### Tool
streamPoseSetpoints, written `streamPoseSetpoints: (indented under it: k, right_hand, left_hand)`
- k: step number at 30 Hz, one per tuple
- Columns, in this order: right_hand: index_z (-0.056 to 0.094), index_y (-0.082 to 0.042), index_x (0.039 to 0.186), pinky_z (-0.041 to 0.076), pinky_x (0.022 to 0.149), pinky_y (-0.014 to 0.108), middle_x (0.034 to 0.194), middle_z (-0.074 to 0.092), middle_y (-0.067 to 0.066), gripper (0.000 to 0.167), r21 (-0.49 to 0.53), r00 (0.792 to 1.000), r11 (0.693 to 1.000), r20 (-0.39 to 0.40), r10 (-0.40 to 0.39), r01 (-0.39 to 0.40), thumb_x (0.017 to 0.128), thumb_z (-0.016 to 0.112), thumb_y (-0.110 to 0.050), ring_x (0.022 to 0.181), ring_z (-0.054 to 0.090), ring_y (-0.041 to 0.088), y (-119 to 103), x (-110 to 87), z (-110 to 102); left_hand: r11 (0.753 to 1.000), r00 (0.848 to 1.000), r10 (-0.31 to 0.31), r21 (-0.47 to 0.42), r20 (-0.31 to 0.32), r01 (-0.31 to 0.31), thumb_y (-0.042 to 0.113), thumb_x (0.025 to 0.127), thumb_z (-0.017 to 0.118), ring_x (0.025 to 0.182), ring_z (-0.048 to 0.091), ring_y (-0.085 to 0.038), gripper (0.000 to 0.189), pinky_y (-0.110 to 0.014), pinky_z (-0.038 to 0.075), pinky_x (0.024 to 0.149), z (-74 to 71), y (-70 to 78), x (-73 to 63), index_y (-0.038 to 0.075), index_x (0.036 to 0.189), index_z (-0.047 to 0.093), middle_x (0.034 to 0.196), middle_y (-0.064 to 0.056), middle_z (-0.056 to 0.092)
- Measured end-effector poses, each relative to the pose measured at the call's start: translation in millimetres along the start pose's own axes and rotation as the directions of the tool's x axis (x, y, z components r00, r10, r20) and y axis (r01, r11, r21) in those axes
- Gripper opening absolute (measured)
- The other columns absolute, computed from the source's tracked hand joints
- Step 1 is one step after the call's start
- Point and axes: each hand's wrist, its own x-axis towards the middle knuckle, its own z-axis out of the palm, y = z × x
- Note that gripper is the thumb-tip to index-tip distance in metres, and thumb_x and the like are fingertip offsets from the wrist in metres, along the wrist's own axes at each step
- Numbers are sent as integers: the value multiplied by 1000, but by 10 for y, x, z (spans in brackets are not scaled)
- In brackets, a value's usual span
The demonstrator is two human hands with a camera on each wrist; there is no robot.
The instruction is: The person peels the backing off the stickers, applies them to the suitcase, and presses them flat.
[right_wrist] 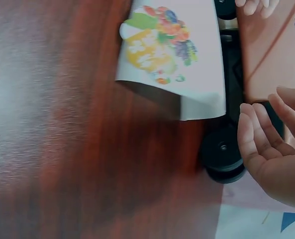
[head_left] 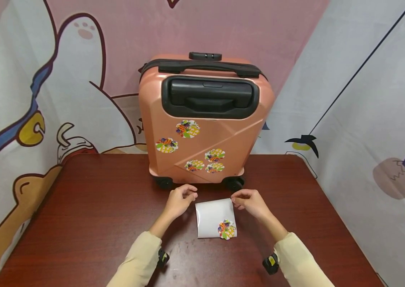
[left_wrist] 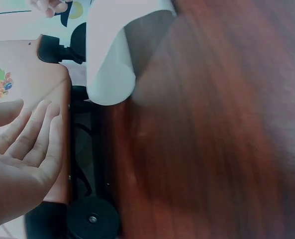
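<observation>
A white backing sheet lies curled on the table in front of the suitcase. One round fruit-print sticker sits at its lower right corner, poking slightly past the edge. The right hand is at the sheet's upper right corner; in the right wrist view, its loosely bent fingers hold nothing and appear apart from the paper. Left of the sheet, the left hand hovers with relaxed fingers, its palm empty in the left wrist view. Several similar stickers dot the front of the pink suitcase.
The suitcase stands upright at the back of the brown table, its black wheels just beyond the hands. A black recessed handle crosses its upper front. Behind hangs a printed cloth backdrop, which also runs along both sides.
</observation>
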Motion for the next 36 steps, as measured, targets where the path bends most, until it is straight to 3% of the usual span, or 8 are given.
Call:
streamPoseSetpoints:
  k: [10,20,29,36]
  right_hand:
    - [63,13,93,52,64,42,84,64,18,18,-31,996,999,75,46,-44,81,63,0,71,60,25,188,-113,10]
    - [62,15,92,51,64,44,82,62,20,18,0,992,995,81,100,-101,80,64,2,72,59,23,264,-190,68]
    - [63,11,93,52,60,39,81,63,14,19,-36,989,995,119,92,-88,79,67,-1,68,59,20,350,-230,103]
    - [63,11,92,52,59,36,77,63,10,18,-52,990,996,121,73,-67,78,66,-1,66,57,15,371,-248,141]
  left_hand:
    - [997,992,-59,-39,107,64,3,85,61,64,62,-33,8,-24,47,48,0,-155,-159,-3,90,63,73,-16,65]
    - [996,981,-83,-30,173,89,3,84,62,55,59,-32,5,-24,44,40,30,-202,-265,-1,83,61,68,-14,63]
    - [999,969,-38,-24,242,45,-1,81,62,54,58,-31,4,-21,41,38,137,-212,-344,-3,80,59,66,-13,62]
    - [999,974,-24,-22,225,29,-2,78,63,52,57,-22,4,-21,43,38,206,-224,-345,-3,81,61,68,-6,61]
